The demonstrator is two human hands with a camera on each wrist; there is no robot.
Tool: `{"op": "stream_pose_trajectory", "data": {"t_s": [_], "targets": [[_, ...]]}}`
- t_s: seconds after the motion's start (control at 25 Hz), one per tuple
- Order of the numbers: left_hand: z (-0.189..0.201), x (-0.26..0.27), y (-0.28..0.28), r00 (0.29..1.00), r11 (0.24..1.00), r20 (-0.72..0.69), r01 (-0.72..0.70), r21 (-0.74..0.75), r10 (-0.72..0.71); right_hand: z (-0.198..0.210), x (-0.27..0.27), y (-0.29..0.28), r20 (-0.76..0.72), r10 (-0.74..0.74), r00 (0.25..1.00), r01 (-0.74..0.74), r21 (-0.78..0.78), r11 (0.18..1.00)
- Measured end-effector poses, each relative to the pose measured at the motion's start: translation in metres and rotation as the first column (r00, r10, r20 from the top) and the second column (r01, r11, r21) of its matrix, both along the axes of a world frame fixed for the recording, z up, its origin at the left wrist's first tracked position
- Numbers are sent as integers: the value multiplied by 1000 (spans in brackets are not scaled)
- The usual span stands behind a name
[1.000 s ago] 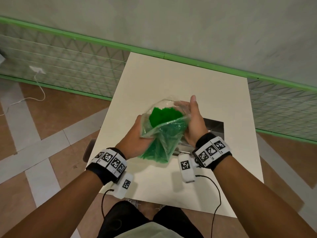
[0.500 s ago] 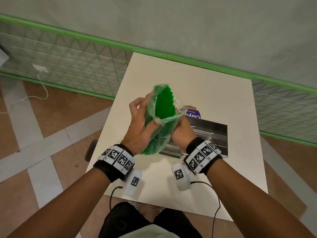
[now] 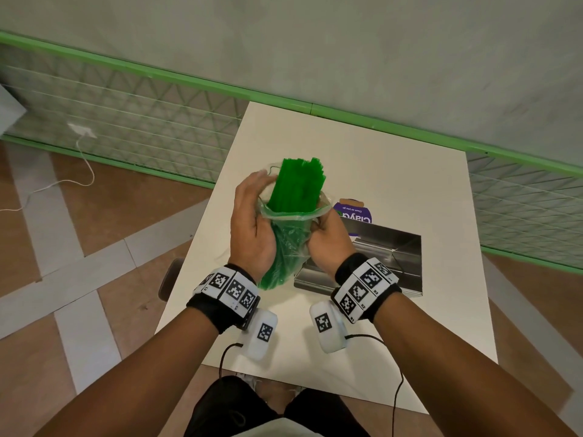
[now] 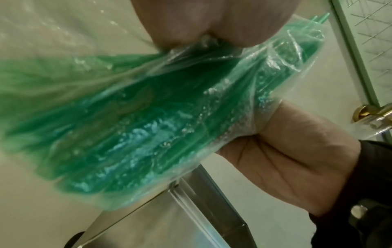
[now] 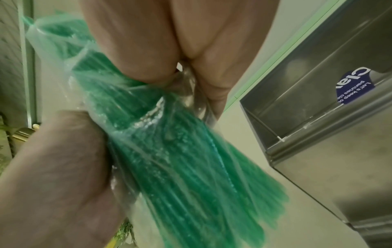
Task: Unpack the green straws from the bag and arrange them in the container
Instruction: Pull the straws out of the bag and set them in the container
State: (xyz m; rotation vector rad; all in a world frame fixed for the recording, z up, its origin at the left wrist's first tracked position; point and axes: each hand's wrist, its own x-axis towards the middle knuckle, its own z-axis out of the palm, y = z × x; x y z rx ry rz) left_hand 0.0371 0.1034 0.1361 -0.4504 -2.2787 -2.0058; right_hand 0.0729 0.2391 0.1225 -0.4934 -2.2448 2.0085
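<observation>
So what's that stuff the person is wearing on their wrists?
Each wrist has a black band covered with white square tiles printed with black checker-like codes: one on the left wrist, one on the right wrist. A rounded white box with the same kind of code hangs under each band, and a thin black cable trails from it. The forearms are bare, no sleeves.

The bag point(image 3: 288, 238) is being held above the table point(image 3: 394, 171), between the left hand point(image 3: 250, 230) on its left and the right hand point(image 3: 329, 244) on its right. The straws point(image 3: 296, 187) are sitting in the bag, their far ends sticking out past its mouth. The container point(image 3: 391, 263) is lying on the table, right of the bag and under the right hand. A label point(image 3: 355, 212) is lying just behind the container.
</observation>
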Motion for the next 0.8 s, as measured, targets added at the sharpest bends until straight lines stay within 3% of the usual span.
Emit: {"op": "stream_pose_trajectory", "data": {"t_s": [0.2, 0.32, 0.44, 0.52, 0.68, 0.8], "targets": [[-11, 11, 2, 987, 990, 114, 98, 103, -110, -5, -9, 3, 34, -123, 992, 119, 98, 988], [-9, 12, -1, 974, 983, 134, 184, 18, -185, 0, -6, 4, 56, -159, 986, 157, 34, 987], [-10, 15, -2, 968, 964, 80, 244, -107, -236, 9, -1, 2, 42, -105, 994, 106, -21, 994], [-7, 17, -1, 974, 969, 100, 214, -124, -202, 15, 1, -2, 58, -29, 998, 29, -9, 1000], [-3, 7, -4, 968, 999, 246, 45, -7, -42, 23, 4, -8, 137, 105, 985, -99, -53, 994], [1, 1, -4, 953, 999, 300, 32, 14, -35, 28, 7, -5, 143, 170, 975, -153, -126, 980]]}}
